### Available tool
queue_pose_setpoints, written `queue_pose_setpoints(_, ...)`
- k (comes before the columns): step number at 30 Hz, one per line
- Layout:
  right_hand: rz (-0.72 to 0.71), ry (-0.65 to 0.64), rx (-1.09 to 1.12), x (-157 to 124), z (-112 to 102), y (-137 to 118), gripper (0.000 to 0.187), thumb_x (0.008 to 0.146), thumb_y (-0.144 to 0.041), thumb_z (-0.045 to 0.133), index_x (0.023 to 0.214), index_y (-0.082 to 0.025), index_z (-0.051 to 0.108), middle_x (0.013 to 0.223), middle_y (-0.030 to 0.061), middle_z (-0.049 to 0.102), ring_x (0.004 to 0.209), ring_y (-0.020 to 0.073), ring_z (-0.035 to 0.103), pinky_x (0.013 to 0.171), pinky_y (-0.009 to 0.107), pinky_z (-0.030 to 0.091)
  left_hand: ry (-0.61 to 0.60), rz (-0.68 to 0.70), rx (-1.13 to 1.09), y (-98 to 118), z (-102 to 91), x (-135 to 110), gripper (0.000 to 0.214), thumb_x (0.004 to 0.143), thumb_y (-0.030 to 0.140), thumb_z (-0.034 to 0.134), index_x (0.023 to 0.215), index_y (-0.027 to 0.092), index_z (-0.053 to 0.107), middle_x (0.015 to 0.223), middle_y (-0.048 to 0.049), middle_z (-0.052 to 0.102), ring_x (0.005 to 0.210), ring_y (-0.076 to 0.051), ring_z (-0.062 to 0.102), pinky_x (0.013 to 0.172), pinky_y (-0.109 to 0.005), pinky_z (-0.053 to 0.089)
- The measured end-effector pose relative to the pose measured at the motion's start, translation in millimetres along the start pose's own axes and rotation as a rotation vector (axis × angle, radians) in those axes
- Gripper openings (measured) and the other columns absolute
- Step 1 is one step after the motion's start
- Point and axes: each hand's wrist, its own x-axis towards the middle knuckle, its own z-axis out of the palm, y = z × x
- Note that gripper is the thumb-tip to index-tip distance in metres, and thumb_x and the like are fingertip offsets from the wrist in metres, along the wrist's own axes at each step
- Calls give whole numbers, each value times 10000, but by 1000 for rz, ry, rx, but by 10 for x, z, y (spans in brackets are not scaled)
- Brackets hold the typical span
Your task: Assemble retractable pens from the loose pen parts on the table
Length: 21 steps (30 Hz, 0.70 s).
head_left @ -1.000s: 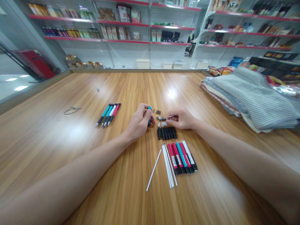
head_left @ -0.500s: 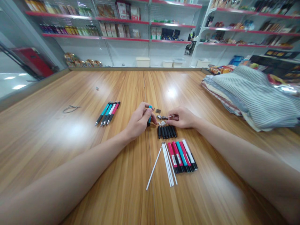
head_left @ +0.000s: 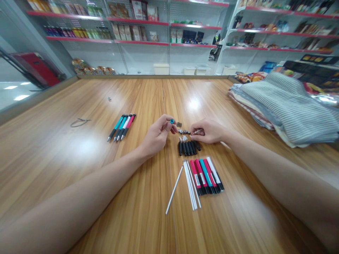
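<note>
A teal pen barrel [head_left: 172, 121] is held in the closed fingers of my left hand [head_left: 156, 137], its round open end turned up towards me. Pinched in my right hand [head_left: 212, 131] is a thin whitish pen part [head_left: 197, 131]; its exact kind is too small to tell. Between the hands lie metal pen tips [head_left: 183, 132], a little cluster of springs [head_left: 179, 124] and small white pieces [head_left: 184, 138]. Just below them several black grips [head_left: 186, 148] form a row. Nearer to me are white ink refills [head_left: 188, 187] and red, teal and white pen barrels [head_left: 205, 176].
Several whole pens [head_left: 122, 127] lie left of my left hand. Further left are a grey loop of cord [head_left: 79, 122] and a small bit [head_left: 109, 99]. Folded cloths [head_left: 286, 106] are piled at the right. Stocked shelves [head_left: 140, 23] stand beyond the wooden table [head_left: 127, 218].
The teal barrel has tilted, so its open end now faces me. The rightmost black grip has shifted askew beneath my right hand. The thin part in that hand shows at a different angle.
</note>
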Motion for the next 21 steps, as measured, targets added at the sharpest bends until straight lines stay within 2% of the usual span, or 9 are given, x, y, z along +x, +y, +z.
queue_pose_setpoints(5, 32, -9, -4, 7, -15, 3, 210, 795, -327, 633, 854, -131, 682, 617, -15, 561, 536, 64, 461, 537, 185, 320, -25, 10, -37, 26, -2, 6, 224, 956, 387, 463, 989, 181, 547, 883, -59, 659, 817, -139, 616, 807, -288, 467)
queue_pose_setpoints(13, 26, -14, 7, 10, -4, 27, 249, 807, -350, 621, 869, -117, 682, 647, 3, 592, 546, 64, 459, 546, 191, 316, -57, -11, -99, -7, 0, 13, 222, 954, 387, 473, 1012, 175, 507, 871, -54, 646, 731, -123, 588, 748, -288, 482)
queue_pose_setpoints(17, 57, -46, -6, 17, 1, 5, 238, 822, -338, 597, 880, -118, 670, 675, 12, 606, 574, 71, 473, 561, 199, 305, -24, -37, 31, -41, -5, 3, 222, 966, 388, 440, 1022, 181, 495, 837, -34, 631, 670, -109, 557, 667, -253, 460)
queue_pose_setpoints(21, 66, -50, -21, 29, 12, 11, 147, 820, -247, 560, 862, -133, 641, 706, 14, 615, 621, 83, 497, 598, 207, 316, -5, -62, 294, -57, -13, -18, 209, 973, 385, 407, 1014, 196, 484, 779, -8, 624, 578, -100, 506, 569, -225, 399)
